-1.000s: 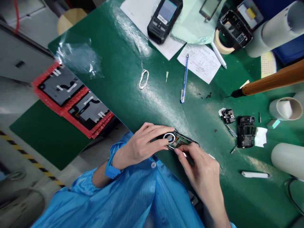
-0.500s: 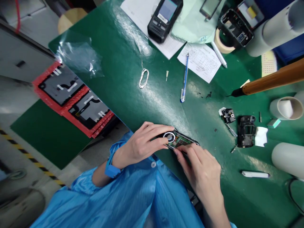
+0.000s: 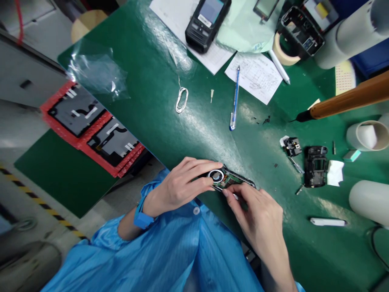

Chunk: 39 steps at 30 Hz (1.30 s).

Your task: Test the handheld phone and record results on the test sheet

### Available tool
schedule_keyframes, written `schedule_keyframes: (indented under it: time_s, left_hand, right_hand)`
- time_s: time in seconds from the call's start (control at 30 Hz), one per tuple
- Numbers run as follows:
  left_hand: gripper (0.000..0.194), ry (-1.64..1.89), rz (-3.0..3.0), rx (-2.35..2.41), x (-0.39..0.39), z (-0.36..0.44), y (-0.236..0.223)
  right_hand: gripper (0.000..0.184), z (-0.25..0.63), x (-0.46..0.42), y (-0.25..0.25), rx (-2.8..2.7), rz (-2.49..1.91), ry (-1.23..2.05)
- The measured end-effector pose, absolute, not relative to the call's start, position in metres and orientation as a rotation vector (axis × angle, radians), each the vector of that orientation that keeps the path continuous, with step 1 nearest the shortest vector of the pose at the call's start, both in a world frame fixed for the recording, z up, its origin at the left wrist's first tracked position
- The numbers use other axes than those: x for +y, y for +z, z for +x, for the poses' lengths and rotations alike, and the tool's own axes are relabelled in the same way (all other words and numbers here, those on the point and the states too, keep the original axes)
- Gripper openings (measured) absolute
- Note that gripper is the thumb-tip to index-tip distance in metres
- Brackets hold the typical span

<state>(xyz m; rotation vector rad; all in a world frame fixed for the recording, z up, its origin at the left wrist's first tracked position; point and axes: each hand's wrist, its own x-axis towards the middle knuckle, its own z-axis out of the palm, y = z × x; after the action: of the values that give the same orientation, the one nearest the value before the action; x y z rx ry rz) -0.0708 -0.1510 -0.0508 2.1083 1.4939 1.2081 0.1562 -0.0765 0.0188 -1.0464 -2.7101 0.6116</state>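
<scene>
An opened black handset [image 3: 228, 179] with a bare circuit board and a round speaker lies at the near edge of the green mat [image 3: 170, 134]. My left hand [image 3: 179, 184] grips its left end, fingers wrapped round the frame by the speaker. My right hand [image 3: 258, 217] is closed in a pinch at the board's near side; a thin metal tool seems to sit in the fingers, mostly hidden. A blue wrist strap is on my left wrist.
Black handset parts [image 3: 315, 166] and a white wipe lie to the right. A blue pen [image 3: 234, 99], papers, a white cord loop [image 3: 181, 99], a whole handset [image 3: 206, 22], a tape roll, white tubes and a wooden-handled tool [image 3: 346, 101] lie further back. Red trays [image 3: 91, 127] sit at left.
My right hand's fingers have shifted slightly along the board's near edge. The left hand and handset stay put; the view has drifted a little.
</scene>
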Motion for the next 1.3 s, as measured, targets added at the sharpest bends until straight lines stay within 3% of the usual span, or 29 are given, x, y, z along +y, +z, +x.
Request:
schedule_keyframes:
  time_s: [0.33,0.73,1.3]
  left_hand:
    - [0.02,1.09,2.05,1.54,-0.152,-0.071,-0.049]
    - [0.035,1.0,1.978,1.56,-0.154,-0.069,-0.041]
    - [0.031,1.001,1.927,1.521,-0.156,-0.071,-0.045]
  right_hand:
    - [0.014,0.17,-0.089,0.034,-2.723,-1.099,0.45]
    - [0.012,0.163,-0.087,0.024,-2.728,-1.04,0.172]
    - [0.013,0.161,-0.096,0.021,-2.729,-1.112,0.095]
